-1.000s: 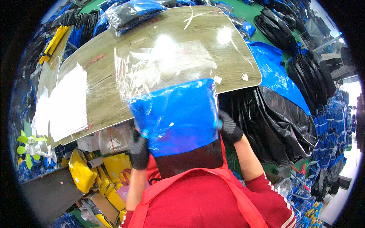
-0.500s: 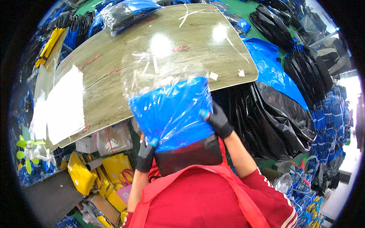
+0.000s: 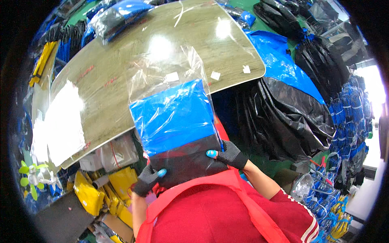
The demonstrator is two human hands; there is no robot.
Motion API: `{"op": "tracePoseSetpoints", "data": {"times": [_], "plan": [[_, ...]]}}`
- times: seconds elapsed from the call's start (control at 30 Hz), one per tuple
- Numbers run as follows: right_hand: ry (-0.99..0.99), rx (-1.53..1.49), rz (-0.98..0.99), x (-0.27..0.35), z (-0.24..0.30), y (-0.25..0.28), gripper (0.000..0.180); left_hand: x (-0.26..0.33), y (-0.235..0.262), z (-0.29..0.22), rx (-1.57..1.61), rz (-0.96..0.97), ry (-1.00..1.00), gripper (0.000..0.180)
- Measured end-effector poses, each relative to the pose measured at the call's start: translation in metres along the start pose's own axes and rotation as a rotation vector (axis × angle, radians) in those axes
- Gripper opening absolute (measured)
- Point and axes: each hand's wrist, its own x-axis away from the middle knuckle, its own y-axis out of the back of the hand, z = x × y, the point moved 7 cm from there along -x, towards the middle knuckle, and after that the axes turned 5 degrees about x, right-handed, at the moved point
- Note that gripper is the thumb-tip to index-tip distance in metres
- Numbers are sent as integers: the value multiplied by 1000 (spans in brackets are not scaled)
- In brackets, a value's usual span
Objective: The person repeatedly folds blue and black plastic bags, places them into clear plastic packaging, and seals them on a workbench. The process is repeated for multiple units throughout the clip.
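A folded blue-and-black fabric item [image 3: 174, 117] lies inside a clear plastic bag [image 3: 192, 62], held before my body. The bag's unfilled end reaches over the near edge of the table [image 3: 109, 97]. My left hand [image 3: 146, 180] is closed on the lower left corner, at the black part. My right hand [image 3: 231, 156] grips the lower right side, thumb on top. Both hands wear dark dotted gloves, with bright blue on the thumb tips. The fingers underneath the package are hidden.
White sheets [image 3: 65, 121] lie at the table's left end, a bagged item [image 3: 117, 18] at its far edge. A big black sack [image 3: 283, 121] stands on the right. Yellow bags [image 3: 89, 194] and a small green fan [image 3: 32, 178] are at lower left.
Both hands have slid down to the package's lower, black end. The package has straightened, shifted slightly left, and shows more of its black part.
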Motion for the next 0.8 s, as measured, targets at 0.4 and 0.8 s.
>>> {"op": "tracePoseSetpoints", "data": {"times": [0.4,0.8], "plan": [[355,-43,69,-22,29,24,89,-68,-49,-45,109,156,-495,78],[991,-96,-285,-22,156,42,86,-107,-30,-86,761,45,-694,49]]}}
